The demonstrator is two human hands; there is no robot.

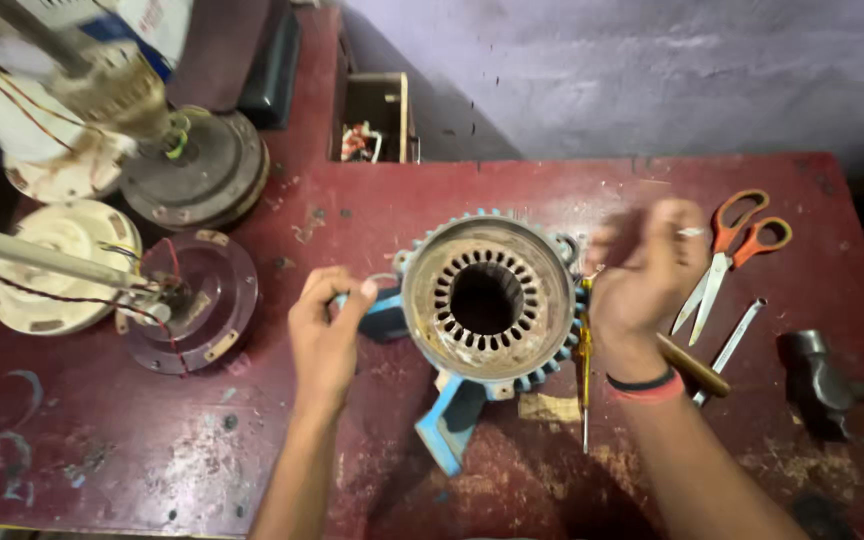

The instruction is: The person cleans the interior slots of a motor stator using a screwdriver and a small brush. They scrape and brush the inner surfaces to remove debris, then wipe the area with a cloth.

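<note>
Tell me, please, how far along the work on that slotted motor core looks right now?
Done: the stator core sits on its blue holder, its slots showing no wire. In hand: the left hand grips the holder's side, and the blurred right hand is at the rim. Left: scissors and hammer lie untouched.

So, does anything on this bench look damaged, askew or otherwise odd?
Nothing is spilled or broken. The stator is rusty, with the left hand and the blurred right hand at its sides. The red table is scuffed, and opened fan motors trail loose wires at left.
</note>
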